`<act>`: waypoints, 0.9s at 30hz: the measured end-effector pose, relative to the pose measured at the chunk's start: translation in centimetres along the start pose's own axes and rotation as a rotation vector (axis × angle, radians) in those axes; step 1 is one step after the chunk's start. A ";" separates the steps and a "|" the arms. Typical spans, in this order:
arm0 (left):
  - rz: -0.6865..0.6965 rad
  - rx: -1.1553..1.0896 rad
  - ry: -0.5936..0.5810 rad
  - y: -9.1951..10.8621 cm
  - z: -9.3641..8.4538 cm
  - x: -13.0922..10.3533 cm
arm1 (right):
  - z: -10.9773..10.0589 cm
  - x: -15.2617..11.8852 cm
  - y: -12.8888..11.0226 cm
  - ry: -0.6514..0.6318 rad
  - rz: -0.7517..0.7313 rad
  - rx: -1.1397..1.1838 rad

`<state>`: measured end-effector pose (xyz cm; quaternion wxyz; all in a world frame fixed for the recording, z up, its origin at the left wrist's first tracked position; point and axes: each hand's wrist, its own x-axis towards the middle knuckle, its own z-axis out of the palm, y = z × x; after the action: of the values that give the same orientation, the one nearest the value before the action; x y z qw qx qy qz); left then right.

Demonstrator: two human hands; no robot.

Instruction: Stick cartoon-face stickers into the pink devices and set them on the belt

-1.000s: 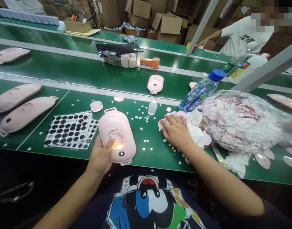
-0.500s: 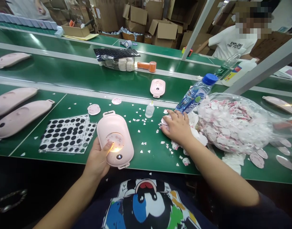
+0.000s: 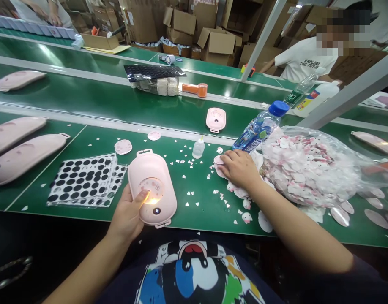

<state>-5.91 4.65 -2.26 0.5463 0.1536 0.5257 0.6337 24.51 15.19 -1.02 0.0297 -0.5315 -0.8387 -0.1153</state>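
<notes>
Bright glare streaks the green surface; warm glow; dark foreground; edges stretched.

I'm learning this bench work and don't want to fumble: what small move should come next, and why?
I'd probably pinch just one pale cut-out and lift it: the fingers of the right hand rest on it beside other loose pieces, while the left hand holds the pink case with its round window facing up.

Worker in dark navy top [image 3: 114, 289], short sleeve [image 3: 360, 274] ending near right elbow, bold cartoon print [image 3: 197, 276] across front: blue and white patches, heavy black shapes, open red mouth, green and yellow-orange splashes, black lettering on white. Left hand [image 3: 129, 213], right hand [image 3: 240, 169] bare.
</notes>
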 end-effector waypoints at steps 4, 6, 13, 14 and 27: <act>-0.012 -0.011 0.004 0.0 0.1 0.0 | -0.3 -0.3 -0.3 0.039 0.053 -0.004; -0.013 -0.018 0.007 0.1 0.2 0.0 | -0.1 -0.9 -0.6 0.024 0.019 0.014; -0.016 -0.037 0.030 0.0 0.0 0.0 | -1.2 -2.3 -2.8 -0.035 0.067 0.109; -0.011 -0.044 0.030 -0.1 0.0 0.0 | -1.8 -2.4 -3.9 -0.057 0.047 0.139; 0.450 -0.112 0.021 3.0 -2.1 -0.7 | -1.6 1.2 -17.7 -0.307 -0.202 0.473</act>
<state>-8.91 3.50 -0.32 0.3936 0.2298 0.4480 0.7692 7.97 8.68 -2.12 0.0141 -0.4347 -0.8857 0.1627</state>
